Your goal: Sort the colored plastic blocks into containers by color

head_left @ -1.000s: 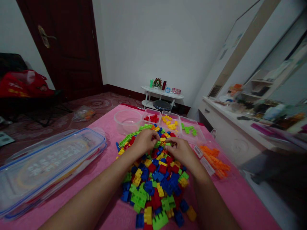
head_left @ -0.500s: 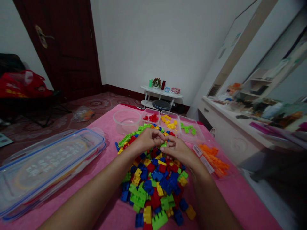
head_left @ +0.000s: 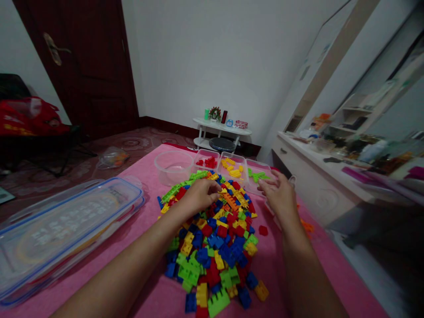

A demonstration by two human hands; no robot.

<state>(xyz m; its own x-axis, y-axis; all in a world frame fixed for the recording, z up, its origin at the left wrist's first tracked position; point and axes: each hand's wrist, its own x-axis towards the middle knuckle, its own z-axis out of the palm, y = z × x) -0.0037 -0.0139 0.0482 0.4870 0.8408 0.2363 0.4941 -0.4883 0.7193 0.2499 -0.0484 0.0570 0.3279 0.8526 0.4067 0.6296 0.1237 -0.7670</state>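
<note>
A heap of mixed plastic building blocks in red, yellow, green, blue and orange lies on a pink cloth. My left hand rests at the far side of the heap, fingers curled in a pinch on a small block I cannot make out. To the right of the heap my right hand hovers with fingers spread and nothing in it, near the tray of green blocks. Beyond the heap stand a tray of red blocks, a tray of yellow blocks and a round clear tub.
A large clear lidded box with blue clips lies at the left. Orange blocks show behind my right wrist. A white dresser with clutter stands at the right, a small white table against the far wall, a dark door at the back left.
My right hand has left the heap, moved right and opened near the green tray. The left hand stays pinched at the top of the heap. The view drifted slightly.
</note>
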